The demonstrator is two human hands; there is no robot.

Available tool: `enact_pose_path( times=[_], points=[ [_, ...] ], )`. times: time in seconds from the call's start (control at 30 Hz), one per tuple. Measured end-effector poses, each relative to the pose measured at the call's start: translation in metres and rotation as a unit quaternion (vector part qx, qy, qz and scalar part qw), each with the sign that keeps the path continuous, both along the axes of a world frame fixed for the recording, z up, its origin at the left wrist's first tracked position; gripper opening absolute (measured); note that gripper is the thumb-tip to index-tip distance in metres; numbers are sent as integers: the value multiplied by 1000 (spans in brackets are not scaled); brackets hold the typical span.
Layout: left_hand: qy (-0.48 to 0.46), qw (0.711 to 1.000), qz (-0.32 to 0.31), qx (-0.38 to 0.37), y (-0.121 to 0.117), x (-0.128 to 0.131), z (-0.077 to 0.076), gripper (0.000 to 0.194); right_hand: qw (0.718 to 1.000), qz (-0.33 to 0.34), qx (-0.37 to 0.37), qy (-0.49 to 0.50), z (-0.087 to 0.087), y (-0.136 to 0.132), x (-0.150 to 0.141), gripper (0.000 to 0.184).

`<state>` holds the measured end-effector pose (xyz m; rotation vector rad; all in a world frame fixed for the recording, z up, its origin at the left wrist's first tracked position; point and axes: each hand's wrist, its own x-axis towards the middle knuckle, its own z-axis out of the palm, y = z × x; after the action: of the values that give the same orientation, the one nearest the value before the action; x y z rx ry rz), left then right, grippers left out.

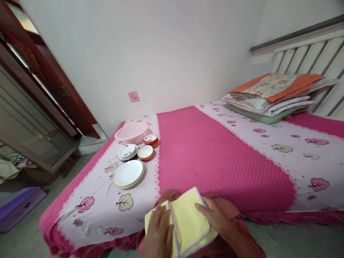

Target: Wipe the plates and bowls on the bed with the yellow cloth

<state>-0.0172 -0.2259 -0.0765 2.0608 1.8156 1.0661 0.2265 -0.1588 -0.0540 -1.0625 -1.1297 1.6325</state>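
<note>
A folded yellow cloth (189, 216) with pale purple edging lies across the person's lap, near the bed's front edge. It is folded in layers, with a fold line running between its left and right parts. My left hand (159, 229) lies flat on the left part, fingers stretched out over it. At the right edge my right hand (215, 216) grips the cloth, thumb on top and the other fingers mostly hidden behind and under it.
On the bed (188, 150) stand a pink basin (131, 134), stacked white plates (129, 173), smaller flowered plates (127, 151), a white-and-orange bowl (145, 153) and red-rimmed bowls (149, 139). Folded bedding (276, 89) is piled at right. A purple box (21, 208) sits on the floor.
</note>
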Motion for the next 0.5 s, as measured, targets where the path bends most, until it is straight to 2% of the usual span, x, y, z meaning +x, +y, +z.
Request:
enact_pose_path(
  times=[0.1, 0.2, 0.37, 0.43, 0.5],
  points=[
    [132, 983, -81, -99, 4, 12, -1, 63, 1000, 4, 11, -9, 1, -3, 4, 54],
    [197, 963, -92, -161, 3, 20, 11, 75, 999, 3, 25, -20, 3, -8, 7, 55],
    [195, 949, -86, -234, 4, 29, 38, 83, 996, 40, 71, -28, 23, -15, 0, 49],
    [166, 952, -92, -242, 4, 28, 39, 85, 994, 71, 80, 8, 35, -16, -8, 50],
    [104, 963, -110, -221, 1, 24, 34, 87, 991, 101, 76, 49, 47, -17, -18, 51]
  ],
)
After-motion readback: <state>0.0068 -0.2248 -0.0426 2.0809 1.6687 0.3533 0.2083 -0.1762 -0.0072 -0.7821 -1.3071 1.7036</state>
